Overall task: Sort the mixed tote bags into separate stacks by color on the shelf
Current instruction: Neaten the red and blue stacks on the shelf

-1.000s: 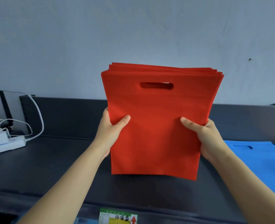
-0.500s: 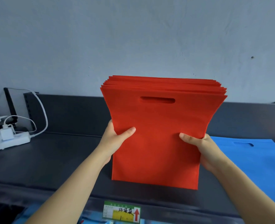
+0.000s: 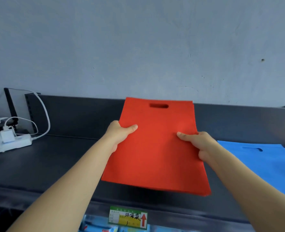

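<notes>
Holding: left hand [image 3: 120,133] and right hand [image 3: 200,144] each grip a side edge of the red bags [image 3: 155,148], thumbs on top.
Red bags: one stack, tilted low over the middle of the shelf [image 3: 54,164]; the bags in it cannot be counted.
Blue bags [image 3: 264,164]: one stack, flat on the shelf at right, near the red.
Progress: two colours look separated; the red stack seems to need only setting down.
Remaining: no mixed bags in view.

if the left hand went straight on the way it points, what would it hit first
Likely the shelf's back panel, just beyond the red bags that the left hand grips. Nothing else shows in between, though depth is unclear.
</notes>
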Motion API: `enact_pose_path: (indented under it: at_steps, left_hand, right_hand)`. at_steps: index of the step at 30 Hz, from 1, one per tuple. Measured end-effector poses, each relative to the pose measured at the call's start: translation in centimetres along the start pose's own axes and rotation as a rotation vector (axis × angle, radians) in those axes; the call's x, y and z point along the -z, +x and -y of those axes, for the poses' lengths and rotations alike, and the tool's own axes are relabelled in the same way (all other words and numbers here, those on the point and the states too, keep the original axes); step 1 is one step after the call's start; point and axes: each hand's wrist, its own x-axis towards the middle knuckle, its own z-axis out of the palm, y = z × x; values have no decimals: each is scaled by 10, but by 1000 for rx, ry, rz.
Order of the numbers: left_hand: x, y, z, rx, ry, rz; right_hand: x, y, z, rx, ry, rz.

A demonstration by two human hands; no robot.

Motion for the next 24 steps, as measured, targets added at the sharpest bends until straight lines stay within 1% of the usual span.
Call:
enact_pose_path:
  at_steps: [5, 6, 7, 9, 10, 12, 14, 15, 17, 18, 21, 24]
  left_hand:
    - [0, 7, 44, 159, 184, 141]
    - [-1, 5, 52, 172, 239, 175]
    - [-3, 5, 60, 173, 344, 199]
    - [-5, 3, 71, 69, 663, 171]
    - [-7, 1, 72, -10, 755, 119]
    - [-14, -11, 65, -199, 770, 80]
    - [-26, -26, 61, -353, 825, 159]
    - [-31, -31, 64, -392, 895, 225]
    - [-39, -37, 75, -368, 1062, 340]
    - [-41, -37, 84, -359, 1116, 353]
    - [-42, -35, 96, -387, 1122, 307]
    - [-42, -32, 96, -417, 1135, 304]
  right_hand:
    - [-11, 25, -47, -153, -120, -77]
    - [-13, 27, -54, -176, -150, -91]
    - [-13, 29, -59, -193, -178, -109]
    - [-13, 32, -68, -212, -208, -146]
    - [-14, 33, -69, -207, -215, -163]
    - [-15, 35, -71, -193, -242, -196]
    - [-17, 36, -74, -172, -264, -217]
    - [-17, 36, -75, -160, -273, -232]
    - [-17, 33, -73, -151, -287, -243]
    - [-16, 31, -72, -147, -292, -241]
    - [-8, 17, -63, -114, -352, -193]
    - [14, -1, -53, -8, -465, -182]
